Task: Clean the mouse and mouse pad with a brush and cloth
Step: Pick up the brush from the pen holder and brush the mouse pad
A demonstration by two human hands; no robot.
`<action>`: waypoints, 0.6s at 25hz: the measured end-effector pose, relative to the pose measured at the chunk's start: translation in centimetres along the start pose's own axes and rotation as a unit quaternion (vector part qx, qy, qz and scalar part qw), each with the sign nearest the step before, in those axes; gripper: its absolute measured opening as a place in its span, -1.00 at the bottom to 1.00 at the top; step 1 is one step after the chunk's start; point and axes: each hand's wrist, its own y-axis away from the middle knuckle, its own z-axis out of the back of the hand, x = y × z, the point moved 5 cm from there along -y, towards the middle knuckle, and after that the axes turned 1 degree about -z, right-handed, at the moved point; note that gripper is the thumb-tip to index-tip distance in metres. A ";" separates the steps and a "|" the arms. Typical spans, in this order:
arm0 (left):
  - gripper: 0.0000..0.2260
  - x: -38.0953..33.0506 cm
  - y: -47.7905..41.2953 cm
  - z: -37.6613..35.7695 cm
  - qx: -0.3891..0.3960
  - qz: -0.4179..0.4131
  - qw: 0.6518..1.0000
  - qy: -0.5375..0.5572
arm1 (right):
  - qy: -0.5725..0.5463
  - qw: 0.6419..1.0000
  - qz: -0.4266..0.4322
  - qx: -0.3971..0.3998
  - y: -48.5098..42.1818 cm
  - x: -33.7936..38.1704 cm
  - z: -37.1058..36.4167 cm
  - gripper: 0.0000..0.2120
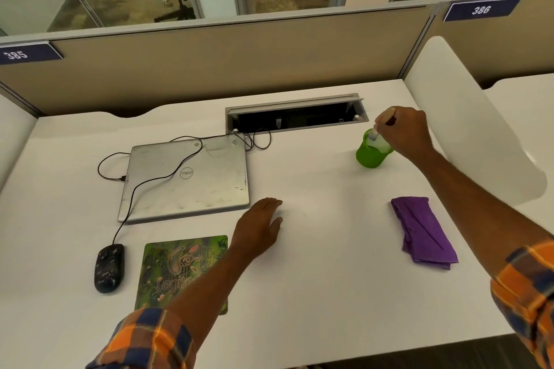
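Observation:
A black wired mouse (109, 268) lies at the front left of the white desk (314, 249). Right of it is a green printed mouse pad (177, 266), partly covered by my left forearm. My left hand (260, 226) rests flat on the desk beside the laptop, fingers straight. At the back right stands a green mesh cup (371, 153). My right hand (404, 132) grips a brush (382, 126) by its pale handle, with the brush's lower end inside the cup. A folded purple cloth (422, 231) lies on the desk at the right.
A closed silver laptop (186, 177) sits behind the mouse pad, with the mouse cable running over its lid. An open cable hatch (296, 115) is set into the desk's back. A beige partition stands behind, and a white divider (467, 117) stands at the right.

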 end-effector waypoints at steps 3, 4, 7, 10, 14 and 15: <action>-0.57 1.1 1.2 1.4 -0.013 0.008 1.000 0.018 | -0.063 0.998 -0.026 -0.014 3.2 2.9 0.1 -0.88; -0.57 1.7 1.9 1.9 -0.019 0.013 0.999 0.023 | -0.091 0.995 -0.036 -0.003 4.7 4.3 -0.6 -0.90; -0.56 4.3 3.8 3.7 -0.033 0.014 0.999 0.022 | -0.185 0.980 -0.065 0.047 9.7 9.2 -3.3 -0.93; -0.54 7.9 6.2 5.1 -0.026 0.034 0.999 0.021 | -0.254 0.960 -0.080 0.080 15.3 14.0 -6.9 -0.89; -0.53 13.2 9.5 7.0 -0.007 0.064 0.998 0.023 | -0.287 0.945 -0.095 0.128 21.4 19.4 -12.1 -0.92; -0.53 14.5 10.3 7.5 0.001 0.068 0.997 0.020 | -0.286 0.943 -0.096 0.140 22.7 20.7 -13.6 -0.93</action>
